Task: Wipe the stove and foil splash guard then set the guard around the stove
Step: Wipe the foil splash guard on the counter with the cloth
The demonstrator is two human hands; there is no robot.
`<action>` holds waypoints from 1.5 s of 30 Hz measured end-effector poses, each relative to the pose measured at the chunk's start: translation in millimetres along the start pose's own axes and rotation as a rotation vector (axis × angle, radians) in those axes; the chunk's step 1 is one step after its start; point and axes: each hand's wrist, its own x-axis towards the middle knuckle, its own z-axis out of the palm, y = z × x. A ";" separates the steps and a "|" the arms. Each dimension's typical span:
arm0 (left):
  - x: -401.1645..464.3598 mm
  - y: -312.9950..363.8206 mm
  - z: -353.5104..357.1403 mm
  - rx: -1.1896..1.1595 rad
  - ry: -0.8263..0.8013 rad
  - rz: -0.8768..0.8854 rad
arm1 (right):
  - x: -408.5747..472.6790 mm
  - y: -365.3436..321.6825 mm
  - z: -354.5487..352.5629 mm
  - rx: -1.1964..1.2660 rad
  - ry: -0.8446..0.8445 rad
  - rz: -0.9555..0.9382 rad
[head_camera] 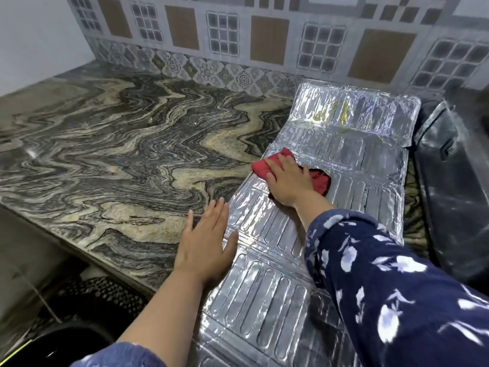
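The foil splash guard (pixel 352 144) lies flat and unfolded on the marble counter, running from the near edge towards the back wall, with yellowish stains on its far panel. My right hand (pixel 287 181) presses a red cloth (pixel 320 178) flat onto the middle panel. My left hand (pixel 209 242) rests palm down with fingers apart on the guard's left edge, partly on the counter. The dark stove (pixel 455 165) sits to the right of the guard, only partly in view.
The swirled marble counter (pixel 119 144) stretches left of the guard. A patterned tile wall (pixel 238 43) stands behind. Below the counter's front edge at bottom left are a dark perforated mat or basket (pixel 100 295) and a black round container (pixel 60 345).
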 end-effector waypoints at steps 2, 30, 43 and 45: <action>3.0 -1.7 3.5 0.020 -0.001 0.002 | -13.7 -5.5 2.5 0.001 -0.008 -0.005; 85.4 77.8 8.8 0.026 -0.103 0.118 | -120.8 80.5 10.2 0.124 0.113 0.197; 88.2 63.6 22.1 0.023 -0.011 0.130 | -38.2 116.9 -6.5 0.102 0.127 0.385; 88.5 62.3 22.7 0.029 -0.011 0.135 | -32.8 95.6 -4.9 0.110 0.116 0.295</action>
